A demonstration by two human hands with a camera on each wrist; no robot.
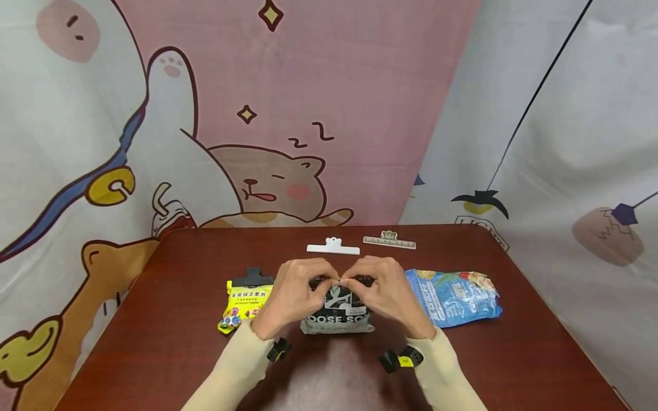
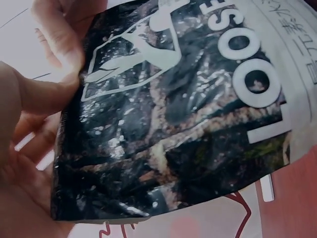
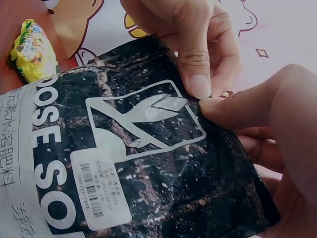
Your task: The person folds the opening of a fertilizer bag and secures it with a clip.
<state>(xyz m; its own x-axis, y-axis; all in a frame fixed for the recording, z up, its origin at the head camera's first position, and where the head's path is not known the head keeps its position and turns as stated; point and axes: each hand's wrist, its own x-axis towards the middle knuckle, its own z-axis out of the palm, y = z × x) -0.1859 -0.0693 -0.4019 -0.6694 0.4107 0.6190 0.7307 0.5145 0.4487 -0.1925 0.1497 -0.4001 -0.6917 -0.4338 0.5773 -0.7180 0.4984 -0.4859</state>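
Both hands (image 1: pixel 297 290) (image 1: pixel 384 286) pinch one black bag (image 1: pixel 337 311) at its top, near two packets (image 1: pixel 245 301) (image 1: pixel 457 299) and three clips (image 1: pixel 333 249) (image 1: pixel 389 242) (image 1: pixel 252 279).

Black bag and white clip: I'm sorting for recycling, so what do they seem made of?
Black bag: probably plastic film, glossy, judging by its crinkles and bright highlights. White clip: possibly plastic or painted metal, smooth-looking; its even white leaves that open.

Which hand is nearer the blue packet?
Right. The right hand is just left of the blue packet, pinching the top edge of the black bag; the left hand pinches that edge too, farther left.
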